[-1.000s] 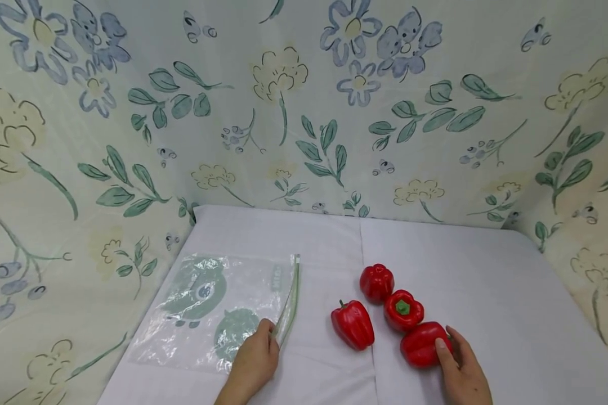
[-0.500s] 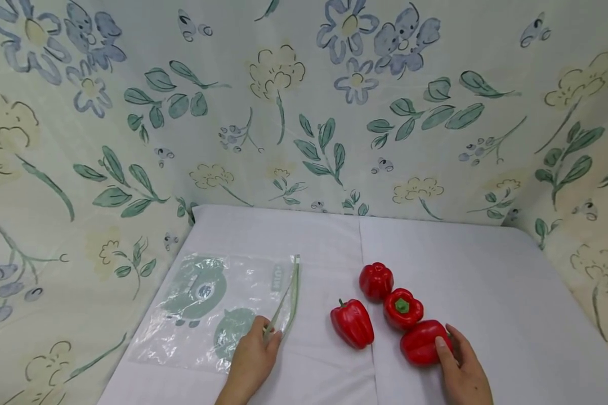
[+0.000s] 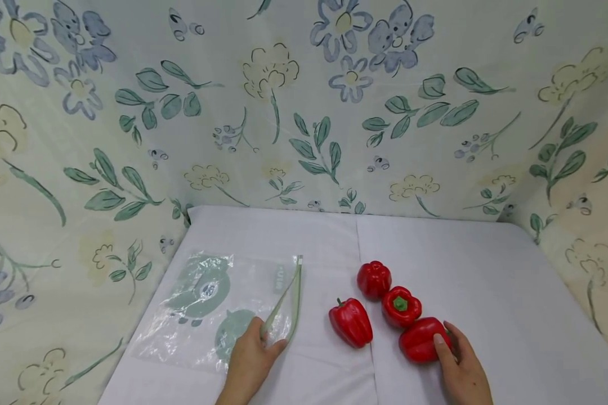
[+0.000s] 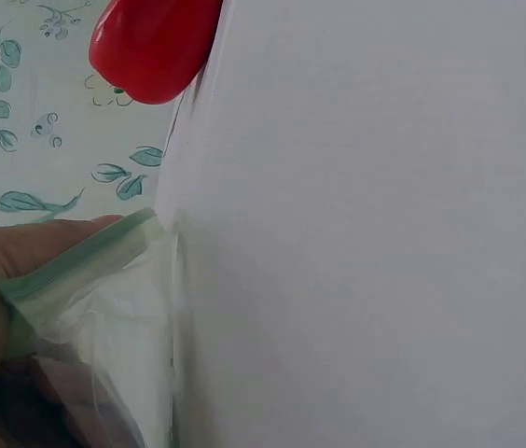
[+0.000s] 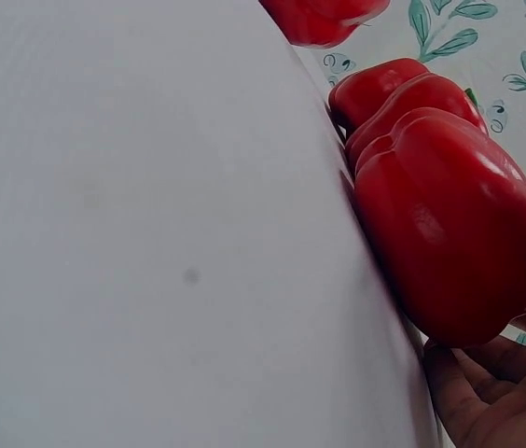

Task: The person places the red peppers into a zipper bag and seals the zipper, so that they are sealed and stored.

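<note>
- The clear bag (image 3: 182, 315) lies on the white desk (image 3: 491, 281). It has green pictures on it, and its mouth is a bit open.
- The left hand (image 3: 250, 355) is at the bag's mouth. Its grip is on the green edge, with the thumb and 1 finger spread a little.
- Next comes a red pepper, the lone pepper (image 3: 351, 323). It lies on its side, stem end away from the person.
- Then 3 more red peppers make a slanted row. The back pepper (image 3: 374, 280) is farthest away. The middle pepper (image 3: 401, 315) has its green stem pointing up. The right pepper (image 3: 419, 340) lies on its side just beside it.
- The right hand (image 3: 462, 360) has its grip clamped on the right pepper, which sits on the desk.
</note>
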Tool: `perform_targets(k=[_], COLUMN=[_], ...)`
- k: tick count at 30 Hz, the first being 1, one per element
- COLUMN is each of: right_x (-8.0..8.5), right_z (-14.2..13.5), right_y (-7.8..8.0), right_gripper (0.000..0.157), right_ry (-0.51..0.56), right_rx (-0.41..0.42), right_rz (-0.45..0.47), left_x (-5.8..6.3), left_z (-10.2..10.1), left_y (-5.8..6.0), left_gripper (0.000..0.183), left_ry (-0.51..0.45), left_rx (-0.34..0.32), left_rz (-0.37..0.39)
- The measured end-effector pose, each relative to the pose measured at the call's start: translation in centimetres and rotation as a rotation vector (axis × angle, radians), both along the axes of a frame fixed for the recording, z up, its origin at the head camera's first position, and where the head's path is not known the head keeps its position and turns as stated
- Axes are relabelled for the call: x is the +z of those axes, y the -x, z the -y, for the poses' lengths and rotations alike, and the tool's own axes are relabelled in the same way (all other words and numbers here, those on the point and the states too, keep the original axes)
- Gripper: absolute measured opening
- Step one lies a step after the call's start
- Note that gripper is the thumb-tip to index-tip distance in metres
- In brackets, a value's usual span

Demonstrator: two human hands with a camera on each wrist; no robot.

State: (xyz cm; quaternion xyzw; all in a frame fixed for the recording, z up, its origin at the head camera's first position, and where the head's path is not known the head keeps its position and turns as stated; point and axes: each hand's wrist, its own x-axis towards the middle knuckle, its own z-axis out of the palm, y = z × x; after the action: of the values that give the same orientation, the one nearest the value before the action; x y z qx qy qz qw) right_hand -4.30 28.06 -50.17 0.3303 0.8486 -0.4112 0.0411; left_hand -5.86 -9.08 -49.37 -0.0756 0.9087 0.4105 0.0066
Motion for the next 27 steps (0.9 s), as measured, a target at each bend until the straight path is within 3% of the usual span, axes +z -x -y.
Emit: perform_targets(k=[7, 18, 27], right_x=[0.0, 0.0, -0.3], right_z=[0.0, 0.1, 0.6], right_y=[0.0, 0.0, -0.1], right_gripper=[0.087, 0.086, 0.080], right_ry=[0.006, 0.012, -0.007], right_rx=[0.007, -0.017, -0.027], right_rz=[0.007, -0.002, -0.034], left_x=[1.0, 2.8, 2.8], left_z=[0.1, 0.2, 0.3], left_y=[-0.3, -0.5, -0.7], left_gripper=[0.051, 0.040, 0.054], left_ry=[0.054, 0.093, 0.056], left_rx=[0.018, 0.026, 0.020], left_rz=[-0.026, -0.136, -0.041])
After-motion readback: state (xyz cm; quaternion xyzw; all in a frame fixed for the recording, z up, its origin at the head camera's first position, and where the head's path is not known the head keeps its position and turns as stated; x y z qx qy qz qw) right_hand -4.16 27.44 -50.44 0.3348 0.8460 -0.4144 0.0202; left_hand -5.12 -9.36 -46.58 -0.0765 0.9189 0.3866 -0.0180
